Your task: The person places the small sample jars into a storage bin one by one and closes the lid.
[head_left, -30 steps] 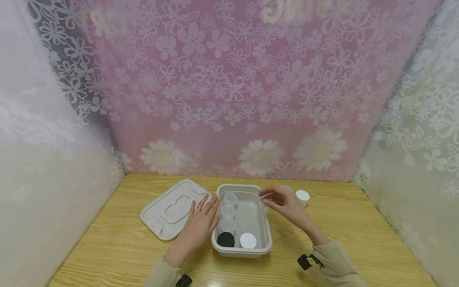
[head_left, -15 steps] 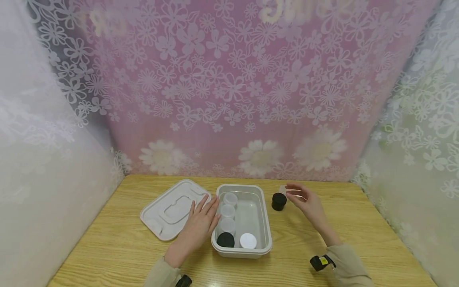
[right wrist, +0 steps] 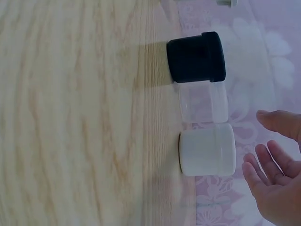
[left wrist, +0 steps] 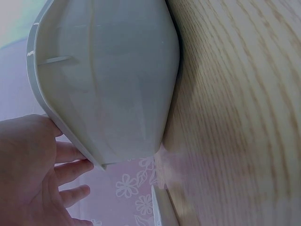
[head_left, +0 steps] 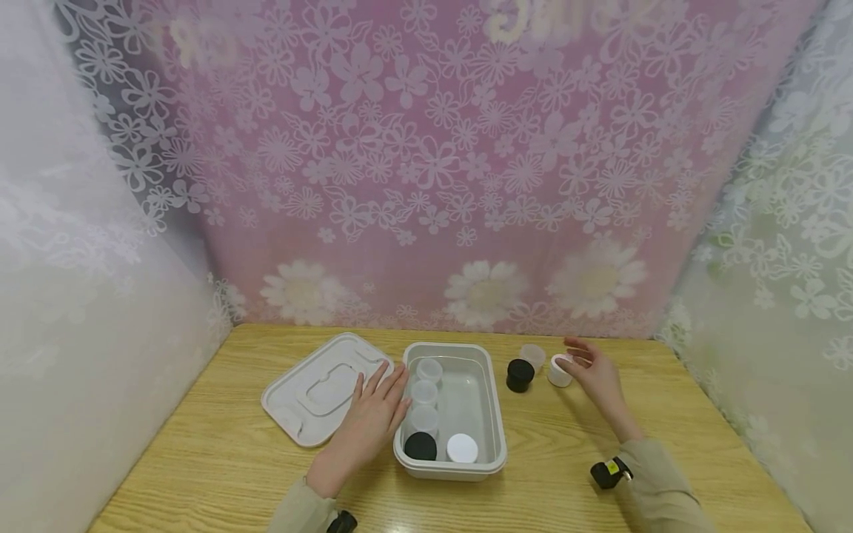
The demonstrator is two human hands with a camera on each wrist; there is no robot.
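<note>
My left hand [head_left: 369, 420] rests on the left rim of a pale grey plastic box [head_left: 460, 474], its fingers straight and spread. Within the box, clear lidded jars [head_left: 425, 392] line the left side. A black-lidded jar [head_left: 420, 446] and a white-lidded jar [head_left: 462, 448] sit at its near end. My right hand [head_left: 600, 379] hovers beside a small white jar [right wrist: 207, 150] on the table. In the right wrist view its thumb and fingers are apart and do not touch that jar. A black jar [right wrist: 195, 57] and a clear jar [right wrist: 202, 102] stand close by.
Left of the box lies its flat pale lid [head_left: 320, 389], partly behind my left hand. Everything stands on a wood-grain table [head_left: 200, 444]. A pink flowered curtain [head_left: 426, 185] hangs at the back, with pale cloth on both sides.
My right hand has drawn back from the box to the right, past the black jar and the clear jar, to the white jar. The left hand has stayed in place.
</note>
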